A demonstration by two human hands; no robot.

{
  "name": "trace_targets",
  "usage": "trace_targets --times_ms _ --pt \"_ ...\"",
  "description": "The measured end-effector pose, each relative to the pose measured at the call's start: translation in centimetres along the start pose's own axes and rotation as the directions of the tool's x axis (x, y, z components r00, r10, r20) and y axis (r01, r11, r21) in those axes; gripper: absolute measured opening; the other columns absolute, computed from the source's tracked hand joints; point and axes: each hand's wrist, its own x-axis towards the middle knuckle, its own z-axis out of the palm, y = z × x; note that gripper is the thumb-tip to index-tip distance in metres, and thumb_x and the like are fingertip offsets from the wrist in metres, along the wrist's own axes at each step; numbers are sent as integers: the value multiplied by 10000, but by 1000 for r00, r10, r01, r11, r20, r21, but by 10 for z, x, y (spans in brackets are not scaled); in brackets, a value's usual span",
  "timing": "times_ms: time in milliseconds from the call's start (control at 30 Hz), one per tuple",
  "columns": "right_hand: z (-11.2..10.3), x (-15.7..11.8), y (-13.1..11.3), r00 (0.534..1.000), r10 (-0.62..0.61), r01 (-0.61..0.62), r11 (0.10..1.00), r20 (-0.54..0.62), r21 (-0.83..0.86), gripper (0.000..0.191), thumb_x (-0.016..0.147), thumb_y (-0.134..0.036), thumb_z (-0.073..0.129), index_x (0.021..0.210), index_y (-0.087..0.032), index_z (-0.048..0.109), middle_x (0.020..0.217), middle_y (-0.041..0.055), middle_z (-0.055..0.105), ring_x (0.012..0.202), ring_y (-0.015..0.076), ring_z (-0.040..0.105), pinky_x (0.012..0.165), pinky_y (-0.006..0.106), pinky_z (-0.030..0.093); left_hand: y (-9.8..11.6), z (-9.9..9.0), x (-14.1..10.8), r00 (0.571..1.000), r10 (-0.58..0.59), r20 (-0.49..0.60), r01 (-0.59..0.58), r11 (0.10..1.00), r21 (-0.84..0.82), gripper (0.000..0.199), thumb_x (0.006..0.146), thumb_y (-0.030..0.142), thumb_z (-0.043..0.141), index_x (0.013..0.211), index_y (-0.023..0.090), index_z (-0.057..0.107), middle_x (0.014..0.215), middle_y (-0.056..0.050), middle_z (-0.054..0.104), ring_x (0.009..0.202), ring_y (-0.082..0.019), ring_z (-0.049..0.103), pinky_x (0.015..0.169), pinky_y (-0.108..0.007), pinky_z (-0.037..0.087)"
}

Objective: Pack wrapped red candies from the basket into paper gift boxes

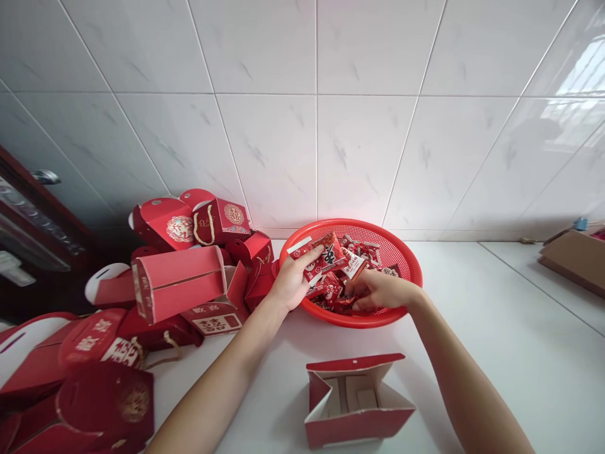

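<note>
A red plastic basket (pixel 410 255) with a mesh wall holds many red wrapped packets (pixel 333 287). Over its left side my left hand (pixel 295 274) is closed on red packets (pixel 329 249), thumb on top. My right hand (pixel 373 291) reaches down among the packets at the basket's front right, its fingers bent together; what they grip, if anything, is hidden. A white and red packet (pixel 352 265) lies just above that hand. Nearer to me an open red box (pixel 359 425) stands with its flaps spread, and its pale inside shows.
Many red gift boxes (pixel 179 284), some with rope handles, are piled on the white counter (pixel 501 353) at the left. A cardboard box (pixel 574 261) sits at the far right. Behind the counter rises a tiled wall (pixel 363 157).
</note>
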Motion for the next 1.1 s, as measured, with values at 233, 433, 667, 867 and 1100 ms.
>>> trace_targets --times_ms 233,433,667,867,1100 --pt "-7 -7 -2 969 56 12 962 -240 273 221 888 -314 656 1006 -151 749 721 8 661 572 114 516 504 224 418 2 1 -1 998 -12 -57 10 1000 -25 123 770 98 825 852 179 782 809 -20 811 814 -193 784 892 -335 614" --pt "-11 -9 3 923 193 -49 916 -332 398 226 880 -286 670 1042 -140 730 643 -30 603 497 78 454 445 194 364 1 0 0 998 1 -65 -3 999 -34 126 765 105 829 859 176 784 830 -34 813 901 -217 789 910 -334 609" --pt "-11 -4 6 803 321 -66 886 -503 459 149 834 -276 744 931 -180 682 689 -12 666 565 124 598 460 213 483 1 5 -2 998 28 -57 -29 999 -22 106 812 94 788 895 161 779 870 -43 825 791 -170 781 822 -291 626" --pt "-11 -4 2 800 323 -60 882 -506 468 58 876 -170 696 929 -175 672 669 -10 686 507 106 595 464 211 506 1 7 -2 996 43 -72 -45 999 -20 124 791 94 815 879 164 764 851 -42 824 770 -174 782 824 -305 630" --pt "-14 -7 12 811 265 -39 914 -521 403 237 933 -307 707 1138 -188 725 737 28 735 581 162 680 579 300 620 1 6 -1 994 64 -92 -69 997 -45 136 770 101 830 857 174 755 837 -31 816 805 -184 786 857 -320 619"
